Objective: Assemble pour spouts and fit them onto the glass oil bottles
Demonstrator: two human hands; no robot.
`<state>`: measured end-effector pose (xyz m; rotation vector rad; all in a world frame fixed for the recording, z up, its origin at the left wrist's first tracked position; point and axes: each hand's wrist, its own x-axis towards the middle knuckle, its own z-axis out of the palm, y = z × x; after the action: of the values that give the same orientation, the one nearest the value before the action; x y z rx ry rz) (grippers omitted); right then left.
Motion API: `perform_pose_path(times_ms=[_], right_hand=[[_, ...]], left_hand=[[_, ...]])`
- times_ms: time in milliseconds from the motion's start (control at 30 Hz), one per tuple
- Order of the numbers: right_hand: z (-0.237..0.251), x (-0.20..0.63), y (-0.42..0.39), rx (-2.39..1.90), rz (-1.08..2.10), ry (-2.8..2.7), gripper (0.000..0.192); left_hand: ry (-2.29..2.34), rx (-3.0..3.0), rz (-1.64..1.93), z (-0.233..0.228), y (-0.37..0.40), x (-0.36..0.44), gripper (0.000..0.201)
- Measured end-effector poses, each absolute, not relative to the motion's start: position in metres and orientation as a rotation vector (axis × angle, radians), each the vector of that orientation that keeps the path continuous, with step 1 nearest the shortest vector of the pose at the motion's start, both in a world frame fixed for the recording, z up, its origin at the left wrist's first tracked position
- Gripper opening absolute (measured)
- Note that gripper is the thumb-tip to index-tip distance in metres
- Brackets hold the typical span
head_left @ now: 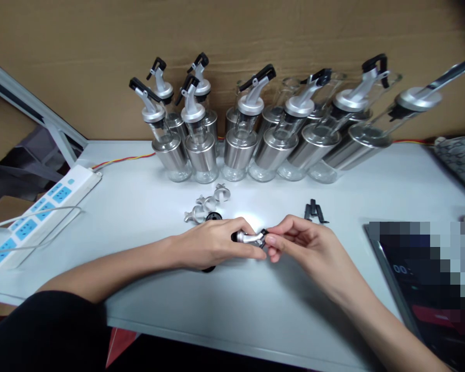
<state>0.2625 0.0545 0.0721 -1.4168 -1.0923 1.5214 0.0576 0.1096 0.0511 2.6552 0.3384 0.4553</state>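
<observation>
— While the left hand (213,244) grips the spout (248,238), which way does it lie?
— Long axis left to right, near table (139,206) centre. The right hand (298,238) pinches the black cap (264,233) at its right end.

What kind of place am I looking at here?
Probably a small assembly workbench. A row of glass oil bottles with metal pour spouts lines the back of a white table, loose spouts lie near the hands, and a power strip sits at the left edge.
</observation>
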Motion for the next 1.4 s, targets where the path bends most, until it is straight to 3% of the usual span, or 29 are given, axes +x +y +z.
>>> perform_pose_path(times_ms=[300,533,733,933,1400], right_hand=[[0.075,0.263,0.056,-1.417,1.543,-1.061,0.033],[0.075,0.261,0.053,-1.407,1.412,-1.108,0.029],[0.074,0.264,0.052,-1.407,1.356,-1.162,0.025],[0.073,0.264,0.053,-1.429,1.389,-1.183,0.033],[0.073,0.265,0.055,-1.431,1.534,-1.118,0.038]], left_hand=[[0.317,2.672,0.597,0.047,0.108,0.058,0.029],[0.291,2.504,0.708,0.044,0.109,0.062,0.019],[0.272,2.392,0.804,0.038,0.108,0.063,0.028],[0.286,2.37,0.822,0.038,0.107,0.062,0.031],[0.274,2.395,0.794,0.039,0.108,0.061,0.011]])
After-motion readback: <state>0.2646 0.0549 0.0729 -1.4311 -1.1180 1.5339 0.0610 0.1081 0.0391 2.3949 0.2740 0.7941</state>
